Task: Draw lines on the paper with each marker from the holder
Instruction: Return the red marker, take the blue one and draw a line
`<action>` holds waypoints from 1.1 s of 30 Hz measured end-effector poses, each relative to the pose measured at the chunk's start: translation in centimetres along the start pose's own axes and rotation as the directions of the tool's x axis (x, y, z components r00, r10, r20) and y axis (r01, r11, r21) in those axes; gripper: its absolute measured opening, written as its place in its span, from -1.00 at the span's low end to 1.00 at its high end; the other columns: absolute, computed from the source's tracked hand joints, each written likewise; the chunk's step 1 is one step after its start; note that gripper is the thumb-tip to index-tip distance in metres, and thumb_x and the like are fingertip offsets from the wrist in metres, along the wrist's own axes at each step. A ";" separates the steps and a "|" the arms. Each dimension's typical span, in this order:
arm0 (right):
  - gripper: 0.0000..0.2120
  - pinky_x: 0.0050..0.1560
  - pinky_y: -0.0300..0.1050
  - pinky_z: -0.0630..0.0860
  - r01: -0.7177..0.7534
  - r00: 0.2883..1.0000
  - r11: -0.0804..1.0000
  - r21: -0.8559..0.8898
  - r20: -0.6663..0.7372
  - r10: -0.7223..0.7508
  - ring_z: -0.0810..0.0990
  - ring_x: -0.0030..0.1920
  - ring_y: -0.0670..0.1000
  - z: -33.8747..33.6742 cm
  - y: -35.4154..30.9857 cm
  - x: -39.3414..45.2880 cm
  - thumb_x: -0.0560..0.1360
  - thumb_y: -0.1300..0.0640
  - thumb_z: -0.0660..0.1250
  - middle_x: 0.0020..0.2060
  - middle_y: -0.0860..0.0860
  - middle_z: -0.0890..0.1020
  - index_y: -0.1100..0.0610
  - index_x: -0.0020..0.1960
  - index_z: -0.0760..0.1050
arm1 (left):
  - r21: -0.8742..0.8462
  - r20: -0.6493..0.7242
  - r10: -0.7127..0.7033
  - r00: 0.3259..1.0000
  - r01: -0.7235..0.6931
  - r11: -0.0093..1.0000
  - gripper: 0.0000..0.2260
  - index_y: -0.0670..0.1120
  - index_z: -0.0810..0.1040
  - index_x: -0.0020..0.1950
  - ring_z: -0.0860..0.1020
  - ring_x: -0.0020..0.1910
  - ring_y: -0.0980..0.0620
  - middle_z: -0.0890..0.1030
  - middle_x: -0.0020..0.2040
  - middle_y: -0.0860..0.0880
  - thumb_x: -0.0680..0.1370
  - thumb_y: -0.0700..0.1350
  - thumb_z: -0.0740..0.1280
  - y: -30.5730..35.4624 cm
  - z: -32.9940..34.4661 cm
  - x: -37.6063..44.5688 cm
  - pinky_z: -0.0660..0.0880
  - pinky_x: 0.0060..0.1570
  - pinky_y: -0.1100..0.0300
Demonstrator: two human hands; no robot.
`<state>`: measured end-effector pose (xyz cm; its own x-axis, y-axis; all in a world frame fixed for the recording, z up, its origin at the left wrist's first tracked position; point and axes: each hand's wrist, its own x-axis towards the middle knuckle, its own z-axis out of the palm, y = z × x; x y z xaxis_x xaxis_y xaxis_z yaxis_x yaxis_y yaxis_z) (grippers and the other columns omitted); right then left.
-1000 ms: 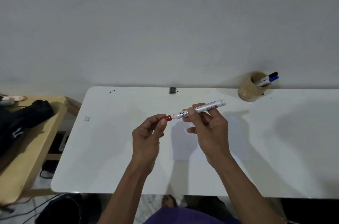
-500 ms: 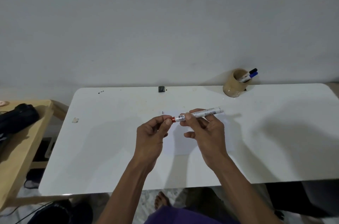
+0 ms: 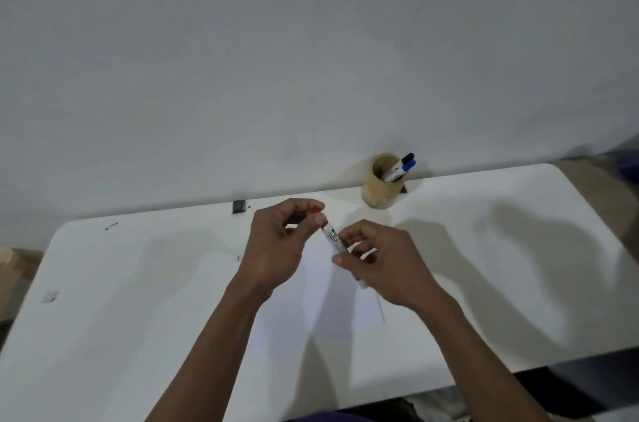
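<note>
Together both hands (image 3: 332, 248) grip the red marker (image 3: 333, 238) above paper (image 3: 311, 311).

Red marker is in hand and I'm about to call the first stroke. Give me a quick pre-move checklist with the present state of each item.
1. Red marker held: ok, the right hand has a grip on the barrel.
2. Cap off: cannot tell; the left hand pinches the red cap at the marker's top end, and separation is unclear.
3. Paper in place: ok, it lies flat on the table below the hands.
4. Paper unmarked: cannot tell, the hands cover part of it.
5. Other markers ready: ok, a black-capped and a blue-capped marker stand in the holder.
</note>
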<state>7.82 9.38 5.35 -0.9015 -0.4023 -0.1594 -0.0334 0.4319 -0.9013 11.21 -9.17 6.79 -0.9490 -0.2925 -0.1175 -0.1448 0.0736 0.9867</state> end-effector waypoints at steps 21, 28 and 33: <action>-0.66 -0.01 -0.19 0.64 0.252 0.769 0.967 0.037 -0.615 -0.177 0.74 -0.11 -0.08 -10.8 4.7 14.2 0.63 0.11 0.35 -0.13 0.02 0.75 -0.01 0.36 0.34 | 0.352 -0.136 0.006 0.991 0.043 0.935 -0.30 0.11 0.31 0.49 0.47 0.38 0.01 0.45 0.40 0.18 0.42 0.07 0.55 -5.1 16.6 12.0 0.53 0.29 -0.16; -0.85 -0.12 -0.46 0.54 0.181 0.778 0.983 -0.006 -0.611 -0.147 0.67 -0.14 -0.24 -9.6 7.3 15.8 0.60 0.12 0.41 -0.15 -0.09 0.69 0.15 0.14 0.57 | 0.329 -0.123 0.083 0.989 -0.039 0.944 -0.34 0.60 0.28 0.21 0.50 0.24 0.33 0.48 0.18 0.52 0.47 -0.06 0.53 -4.8 16.9 12.2 0.57 0.22 0.07; -0.88 -0.12 -0.52 0.45 0.134 0.794 0.990 -0.042 -0.593 -0.133 0.59 -0.16 -0.41 -8.6 8.1 15.8 0.60 0.15 0.40 -0.17 -0.06 0.72 0.17 0.02 0.68 | 0.230 -0.127 0.092 0.988 -0.061 0.971 -0.43 0.07 0.42 0.45 0.50 0.38 0.08 0.54 0.39 0.07 0.47 -0.14 0.52 -6.6 16.9 12.4 0.57 0.27 0.00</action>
<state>-10.40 13.46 -1.02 -0.9675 0.1012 0.2319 -0.1723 0.4078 -0.8967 -4.31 2.87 -3.06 -0.9149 -0.4034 -0.0105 -0.1469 0.3087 0.9397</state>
